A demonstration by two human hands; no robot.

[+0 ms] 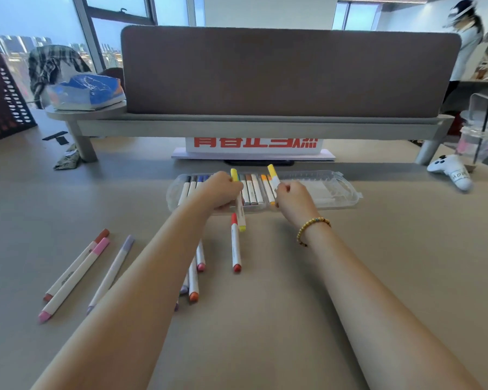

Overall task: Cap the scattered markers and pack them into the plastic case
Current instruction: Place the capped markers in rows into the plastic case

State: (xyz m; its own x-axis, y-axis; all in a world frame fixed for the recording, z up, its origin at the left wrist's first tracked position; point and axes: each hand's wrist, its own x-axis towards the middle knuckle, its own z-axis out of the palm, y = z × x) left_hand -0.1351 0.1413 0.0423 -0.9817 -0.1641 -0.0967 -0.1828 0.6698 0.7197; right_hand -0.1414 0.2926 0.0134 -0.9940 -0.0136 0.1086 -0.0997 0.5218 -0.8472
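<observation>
A clear plastic case (333, 190) lies open across the desk's middle, with several capped markers lined up in its left half. My left hand (221, 191) grips a yellow marker (239, 209) over the case, its far cap sticking up above my fingers. My right hand (295, 199) pinches a second yellow marker (273, 173) just right of the packed row. A red marker (235, 244) lies on the desk just before the case. Brown, pink and lilac markers (76, 271) lie at the front left. Several more, an orange-ended marker (193, 285) among them, sit partly hidden under my left forearm.
A grey monitor riser (237, 128) with a brown panel stands behind the case, a red-lettered white box (254, 144) under it. A white game controller (452, 170) and a plastic cup with a straw (475, 142) sit at the right. A dark mesh basket (3, 97) is far left.
</observation>
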